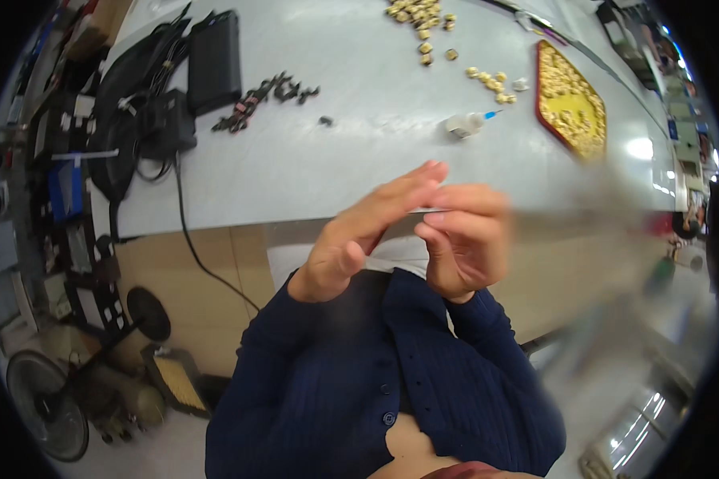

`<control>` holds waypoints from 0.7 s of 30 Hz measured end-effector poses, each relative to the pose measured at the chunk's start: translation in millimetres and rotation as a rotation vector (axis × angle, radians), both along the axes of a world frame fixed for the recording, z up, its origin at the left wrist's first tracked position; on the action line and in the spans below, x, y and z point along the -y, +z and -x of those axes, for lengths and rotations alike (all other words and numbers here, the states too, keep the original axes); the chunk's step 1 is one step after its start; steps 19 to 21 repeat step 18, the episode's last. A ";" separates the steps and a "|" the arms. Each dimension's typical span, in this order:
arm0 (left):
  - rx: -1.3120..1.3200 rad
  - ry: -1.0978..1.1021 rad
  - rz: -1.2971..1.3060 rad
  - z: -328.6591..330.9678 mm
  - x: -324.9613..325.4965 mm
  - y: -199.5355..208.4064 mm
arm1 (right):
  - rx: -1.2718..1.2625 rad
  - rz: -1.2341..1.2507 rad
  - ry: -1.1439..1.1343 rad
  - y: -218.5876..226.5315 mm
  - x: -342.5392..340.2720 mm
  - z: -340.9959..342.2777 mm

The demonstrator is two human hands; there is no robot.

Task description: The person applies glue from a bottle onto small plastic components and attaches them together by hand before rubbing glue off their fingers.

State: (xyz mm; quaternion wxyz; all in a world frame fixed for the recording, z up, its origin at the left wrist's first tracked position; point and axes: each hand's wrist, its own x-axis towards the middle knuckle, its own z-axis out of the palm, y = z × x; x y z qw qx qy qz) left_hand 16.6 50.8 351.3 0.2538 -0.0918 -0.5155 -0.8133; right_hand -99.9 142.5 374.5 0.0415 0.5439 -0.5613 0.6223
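Observation:
My left hand (358,230) is raised above the near edge of the table, its fingers stretched out and its thumb apart. Close against its fingertips is my right hand (471,239), with the fingers bent and the thumb drawn toward the index finger. Anything between those fingertips is too small to make out. Beyond the hands, a small white bottle (463,125) with a blue needle tip lies on the table. Loose small gold-coloured pieces (494,82) are scattered behind it, and a larger heap of such pieces (415,14) lies farther back.
A red-rimmed tray (540,112) of small gold pieces stands at the right. Leftward lie a pile of small black parts (252,104), one stray black part (326,121), a black box (214,64) and a cable (185,215) hanging over the grey table's (359,172) edge.

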 end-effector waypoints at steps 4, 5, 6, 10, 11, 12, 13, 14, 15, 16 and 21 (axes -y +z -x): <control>0.158 0.479 0.117 2.3 9.6 -17.4 | 0.033 0.107 -0.239 -17.0 -13.8 43.3; 0.210 0.567 0.181 1.8 13.6 -17.2 | 0.088 0.057 -0.314 -13.5 -16.2 58.4; 0.258 0.652 0.246 2.1 18.2 -17.4 | 0.200 0.050 -0.338 -13.8 -15.6 72.7; 0.343 0.828 0.307 7.7 37.6 -17.8 | 0.017 -0.077 -0.484 -22.3 -22.0 144.4; 0.307 0.842 0.314 9.5 40.7 -16.7 | 0.009 -0.095 -0.528 -25.7 -23.4 158.4; 0.284 0.869 0.323 7.6 43.4 -16.3 | -0.011 -0.072 -0.549 -29.6 -20.5 170.5; 0.282 0.896 0.317 8.3 44.4 -17.7 | 0.066 -0.120 -0.521 -30.5 -19.3 182.5; 0.248 0.879 0.322 10.4 44.9 -19.8 | 0.144 -0.166 -0.490 -29.9 -19.3 196.9; 0.284 0.883 0.307 10.0 45.4 -23.6 | 0.130 -0.147 -0.503 -29.1 -17.2 212.8; 0.321 0.881 0.292 11.4 45.3 -27.0 | 0.011 -0.219 -0.584 -25.6 -17.4 231.0; 0.291 0.864 0.330 16.7 46.4 -35.2 | -0.151 -0.322 -0.656 -17.2 -14.5 266.3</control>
